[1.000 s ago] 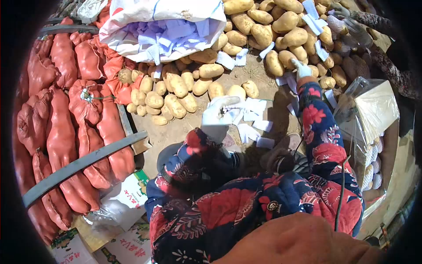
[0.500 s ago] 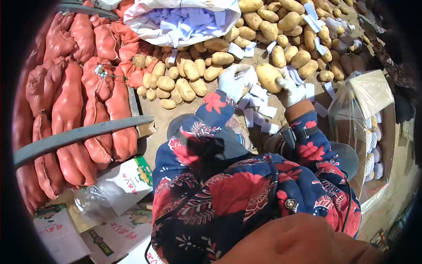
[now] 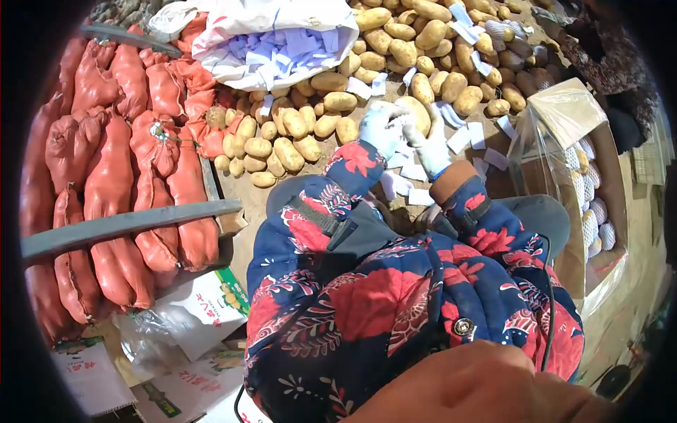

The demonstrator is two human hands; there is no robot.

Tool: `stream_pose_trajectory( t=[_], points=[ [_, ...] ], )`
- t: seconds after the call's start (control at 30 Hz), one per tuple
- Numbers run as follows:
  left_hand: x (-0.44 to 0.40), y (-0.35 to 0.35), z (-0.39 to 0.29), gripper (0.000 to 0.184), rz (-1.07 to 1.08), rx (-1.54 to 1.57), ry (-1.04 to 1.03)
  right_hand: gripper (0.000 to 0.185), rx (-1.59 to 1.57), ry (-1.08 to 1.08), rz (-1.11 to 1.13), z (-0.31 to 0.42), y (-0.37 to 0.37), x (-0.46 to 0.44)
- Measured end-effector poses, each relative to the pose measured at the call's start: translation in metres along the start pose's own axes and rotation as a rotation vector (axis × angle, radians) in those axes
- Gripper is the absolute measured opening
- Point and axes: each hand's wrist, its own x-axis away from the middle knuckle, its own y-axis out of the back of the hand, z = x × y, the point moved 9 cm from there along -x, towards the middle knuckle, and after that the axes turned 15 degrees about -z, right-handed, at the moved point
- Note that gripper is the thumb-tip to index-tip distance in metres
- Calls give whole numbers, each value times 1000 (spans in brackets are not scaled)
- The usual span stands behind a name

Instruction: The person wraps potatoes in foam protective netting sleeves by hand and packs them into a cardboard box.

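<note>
We have a large potato (image 3: 417, 113) gripped in our gloved right hand (image 3: 431, 151), its fingers along one side. Half a second ago our gloved left hand (image 3: 379, 128) was apart from this grip; now the two hands meet at the potato's near end, so we judge that both can work on it at once. The left fingers are bent in, but we cannot tell whether they pinch anything

Just below our hands, pale strips (image 3: 414, 172) lie scattered on the ground. Beyond them, loose potatoes (image 3: 403, 53) are heaped, with more to our left beside an open white sack (image 3: 211, 37) of lilac pieces (image 3: 289, 48). Farther right stands a cardboard box (image 3: 615, 185) with net-covered potatoes (image 3: 589, 194) in it; farther left, red sacks (image 3: 109, 176) lie packed under a grey bar (image 3: 134, 227)
</note>
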Motion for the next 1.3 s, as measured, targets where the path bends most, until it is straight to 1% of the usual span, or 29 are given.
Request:
stream_pose_trajectory(
  t=[0.03,0.07,0.13,0.17,0.2,0.23,0.27,0.33,0.4,0.43,0.47,0.5,0.53,0.57,0.6,0.63,0.67,0.7,0.77,0.8,0.87,0.93,0.97,1.0,1.07,1.17,1.23,1.27,1.3],
  points=[
    [5,-9,16,22,77,144,180,78,17,-48,-34,-5,5,-6],
    [4,-15,15,19,177,388,170,64,-135,-153,2,-12,11,-9],
    [1,-19,-6,21,433,882,233,58,-76,-196,54,-20,28,-21],
    [0,-18,-10,22,503,876,230,51,-20,-246,116,-29,33,-21],
    [-2,-13,-13,23,507,655,109,45,-64,-374,143,-21,40,-14],
    [-5,-14,-15,23,471,77,-152,46,-274,-529,199,-22,41,-8],
    [-9,-14,-21,25,403,-304,-347,47,-288,-447,127,-14,49,-8],
    [-10,19,-35,20,31,-44,-283,48,-299,-368,59,-8,57,-7],
    [-8,8,-48,18,82,-388,-512,66,-26,-103,-50,3,67,-15],
    [-4,0,-53,18,86,-389,-521,66,-33,-103,-56,5,64,-13],
    [-5,-6,-26,26,46,0,5,67,-62,-91,-28,9,56,-8],
    [3,-12,-21,30,14,0,55,67,-89,-79,-1,14,48,-1],
    [8,-17,-20,34,-19,2,104,76,44,37,16,32,40,10],
    [15,-27,-17,27,5,185,236,77,123,108,3,24,37,14],
    [20,-34,-20,21,13,363,374,77,131,75,-51,26,41,12],
    [17,-29,-46,17,117,105,148,76,138,42,-106,29,46,10],
    [17,-27,-42,17,131,109,140,76,135,42,-123,37,52,5],
    [27,-38,-23,22,237,422,377,73,-4,-83,-46,43,53,1],
    [41,-63,-14,25,422,808,779,61,163,-22,-114,32,73,-7],
    [43,-75,-18,27,496,945,919,57,206,93,-37,21,72,-15],
    [51,-83,-25,32,603,1129,1078,51,331,119,11,33,85,-15],
    [47,-82,-24,48,653,1182,979,51,244,-136,34,39,95,-7],
    [48,-85,2,53,472,1295,1045,52,87,-295,99,31,95,-7],
    [49,-91,4,51,489,1232,1103,52,89,-286,73,32,101,-8],
    [55,-100,4,48,517,1106,1182,63,-473,-313,338,52,78,4],
    [92,-111,3,48,681,783,1096,75,-685,-440,441,92,69,25],
    [117,-118,1,47,798,594,988,74,-594,-216,408,68,101,2],
    [127,-118,1,47,844,524,957,72,-647,-241,313,102,132,-1],
    [132,-117,3,47,873,468,933,73,-518,-260,156,98,170,-10]
  ],
)
